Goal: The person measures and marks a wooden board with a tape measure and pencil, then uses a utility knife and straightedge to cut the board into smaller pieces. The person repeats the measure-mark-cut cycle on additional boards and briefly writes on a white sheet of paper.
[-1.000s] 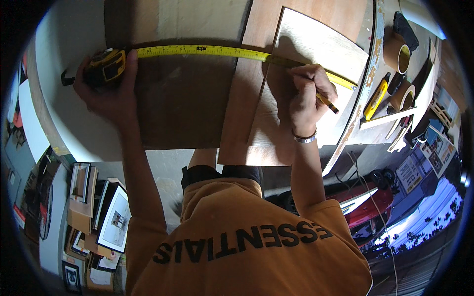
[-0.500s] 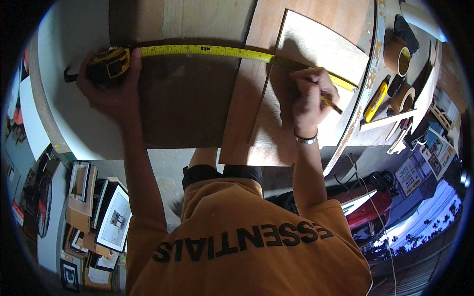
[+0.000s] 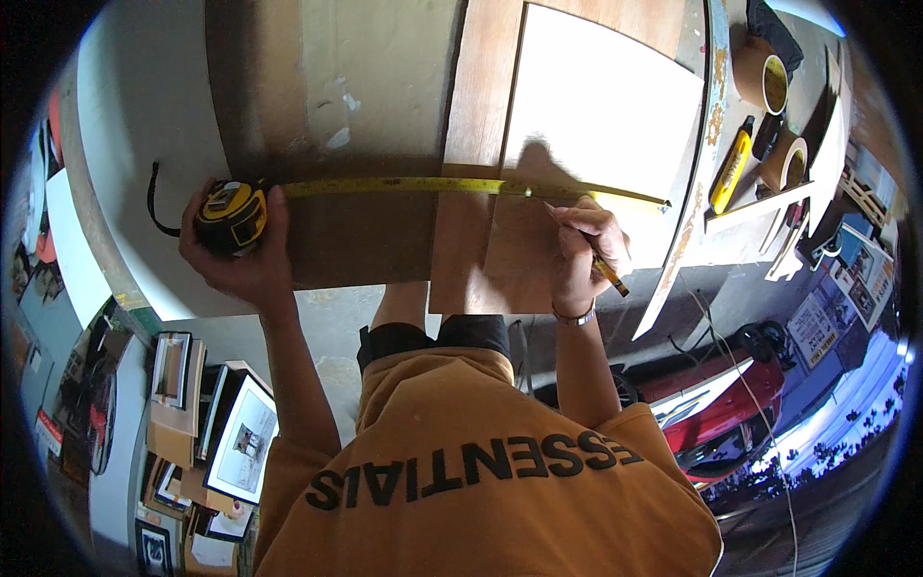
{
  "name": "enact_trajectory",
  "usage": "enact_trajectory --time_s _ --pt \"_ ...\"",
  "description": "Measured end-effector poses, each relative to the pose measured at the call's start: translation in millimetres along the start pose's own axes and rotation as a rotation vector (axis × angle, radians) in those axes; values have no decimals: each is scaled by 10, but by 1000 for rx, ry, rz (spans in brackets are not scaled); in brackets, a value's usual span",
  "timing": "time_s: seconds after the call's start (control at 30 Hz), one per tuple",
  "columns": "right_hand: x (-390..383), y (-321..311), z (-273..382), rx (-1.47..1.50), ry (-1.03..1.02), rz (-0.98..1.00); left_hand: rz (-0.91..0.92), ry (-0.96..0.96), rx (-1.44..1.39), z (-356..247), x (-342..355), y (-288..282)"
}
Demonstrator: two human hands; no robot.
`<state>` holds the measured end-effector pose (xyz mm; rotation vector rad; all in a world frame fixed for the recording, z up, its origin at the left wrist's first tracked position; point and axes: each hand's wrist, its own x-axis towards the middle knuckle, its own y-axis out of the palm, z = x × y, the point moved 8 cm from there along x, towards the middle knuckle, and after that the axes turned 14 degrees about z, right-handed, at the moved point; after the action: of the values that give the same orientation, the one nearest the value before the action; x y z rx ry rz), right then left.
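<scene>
Gripping tape measure (image 3: 231,213) in left hand (image 3: 248,267), pencil (image 3: 609,272) in right hand (image 3: 585,255), over boards (image 3: 471,264) on table (image 3: 139,221), with picture frames (image 3: 246,444) near left.

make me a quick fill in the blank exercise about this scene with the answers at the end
1. The left hand grips a rounded black-and-yellow tape-measure case, whose long flat blade is coloured ____.
2. The person's ____ hand holds a slim black-and-yellow pencil.
3. The silver metal wristband is on the same arm as the hand holding the ____.
4. The glossy vehicle at the picture's right is coloured ____.

Missing words: yellow; right; pencil; red.
</scene>
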<state>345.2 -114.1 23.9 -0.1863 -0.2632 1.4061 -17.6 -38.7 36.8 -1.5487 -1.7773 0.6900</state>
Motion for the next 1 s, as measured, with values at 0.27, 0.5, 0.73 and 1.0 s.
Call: enact_trajectory --time_s 0.27,0.5,0.73,1.0 --pt "-132 62 91 -64 -3 12 35 -33 45 78 -217 -85" --pt "-195 102 12 -71 60 48 15 -8 40 188 -275 -131" --pt "-188 172 -35 -81 132 71 11 -4 51 215 -256 -86" --pt "-178 208 -28 -142 117 107 -23 -9 18 237 -271 -81"
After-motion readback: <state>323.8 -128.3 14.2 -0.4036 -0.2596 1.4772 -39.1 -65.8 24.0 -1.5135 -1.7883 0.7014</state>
